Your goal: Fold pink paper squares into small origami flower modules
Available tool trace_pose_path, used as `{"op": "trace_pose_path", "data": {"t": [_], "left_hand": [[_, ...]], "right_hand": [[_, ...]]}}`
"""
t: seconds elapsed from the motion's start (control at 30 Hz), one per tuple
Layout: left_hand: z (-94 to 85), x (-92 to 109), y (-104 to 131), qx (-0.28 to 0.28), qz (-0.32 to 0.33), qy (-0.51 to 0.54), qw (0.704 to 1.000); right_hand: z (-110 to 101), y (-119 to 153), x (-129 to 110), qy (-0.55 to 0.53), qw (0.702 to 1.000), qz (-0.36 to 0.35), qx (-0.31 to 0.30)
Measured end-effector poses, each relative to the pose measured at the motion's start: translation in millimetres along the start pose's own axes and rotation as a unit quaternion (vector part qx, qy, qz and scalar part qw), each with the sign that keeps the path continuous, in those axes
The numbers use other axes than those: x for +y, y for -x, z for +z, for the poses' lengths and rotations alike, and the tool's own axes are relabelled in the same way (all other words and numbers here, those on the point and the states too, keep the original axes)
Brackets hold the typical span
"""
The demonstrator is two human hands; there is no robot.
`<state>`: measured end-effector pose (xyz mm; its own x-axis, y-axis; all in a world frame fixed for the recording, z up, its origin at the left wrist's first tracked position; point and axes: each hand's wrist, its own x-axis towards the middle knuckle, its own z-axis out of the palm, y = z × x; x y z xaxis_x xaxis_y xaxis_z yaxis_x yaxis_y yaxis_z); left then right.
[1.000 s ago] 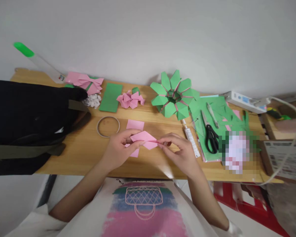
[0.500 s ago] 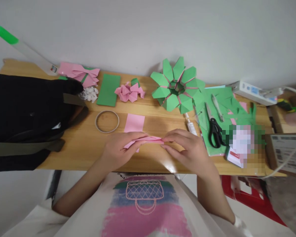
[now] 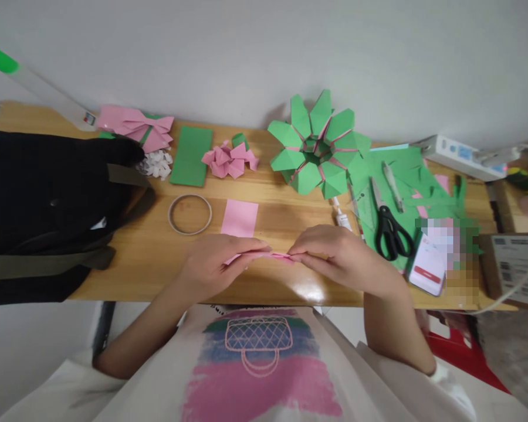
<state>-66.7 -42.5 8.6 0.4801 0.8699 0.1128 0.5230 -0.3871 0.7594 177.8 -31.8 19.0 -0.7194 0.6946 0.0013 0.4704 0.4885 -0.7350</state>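
Note:
Just above the table's front part, a folded strip of pink paper point(image 3: 281, 256) stretches between my two hands. My left hand point(image 3: 217, 264) is closed on its left end, thumb below and fingers over the top. At the right end, my right hand point(image 3: 334, 255) pinches the paper between thumb and fingertips. Behind my left hand a flat pink sheet point(image 3: 240, 217) lies on the wooden table point(image 3: 145, 272), its near part covered by the hand. A roll of tape point(image 3: 190, 214) rests to the left of that sheet. Much of the folded paper is hidden by my fingers.
A green and pink paper flower point(image 3: 317, 149) stands at the back. Scissors point(image 3: 391, 231), a glue tube point(image 3: 342, 218), a cutter knife point(image 3: 392, 186) and a phone point(image 3: 427, 264) lie right. Pink paper pieces point(image 3: 230, 159) and green sheets point(image 3: 191, 156) sit back left, beside a black bag point(image 3: 57, 211).
The fingers of my right hand have come together on the end of the pink paper. The folded paper looks flatter. The whole view has shifted slightly.

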Motion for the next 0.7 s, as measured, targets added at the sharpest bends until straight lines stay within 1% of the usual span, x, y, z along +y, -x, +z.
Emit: {"op": "trace_pose_path", "data": {"t": [0.07, 0.17, 0.27, 0.33, 0.4, 0.47, 0.53, 0.63, 0.7], "left_hand": [[-0.1, -1.3, -1.3, 0.002, -0.005, 0.011, 1.000], [0.7, -3.0, -2.3, 0.005, -0.041, 0.040, 0.998], [1.5, -3.5, -2.7, 0.006, -0.071, 0.059, 0.996], [1.5, -4.1, -2.8, 0.012, -0.067, 0.056, 0.996], [1.3, -5.9, -2.4, 0.030, -0.051, 0.051, 0.997], [1.5, -9.0, -1.6, 0.055, -0.029, 0.058, 0.996], [2.9, -12.6, -0.3, 0.094, -0.004, 0.083, 0.992], [6.4, -15.5, 1.7, 0.142, 0.017, 0.154, 0.978], [8.4, -15.3, 2.8, 0.155, 0.018, 0.199, 0.967]], "right_hand": [[-0.9, -0.7, -1.4, 0.031, 0.999, -0.002, -0.021], [-0.4, -1.3, -5.3, 0.067, 0.997, 0.000, -0.046], [-0.5, -1.6, -9.4, 0.075, 0.995, -0.003, -0.063], [-2.3, -1.4, -11.7, 0.078, 0.995, -0.001, -0.067], [-5.2, -0.3, -13.4, 0.084, 0.994, 0.002, -0.066], [-8.4, 1.6, -14.6, 0.084, 0.995, 0.003, -0.054], [-10.4, 3.8, -15.2, 0.071, 0.997, 0.004, -0.023], [-8.4, 6.4, -15.8, 0.019, 0.999, -0.007, 0.039], [-3.1, 7.0, -16.6, -0.027, 0.995, -0.024, 0.093]]}}
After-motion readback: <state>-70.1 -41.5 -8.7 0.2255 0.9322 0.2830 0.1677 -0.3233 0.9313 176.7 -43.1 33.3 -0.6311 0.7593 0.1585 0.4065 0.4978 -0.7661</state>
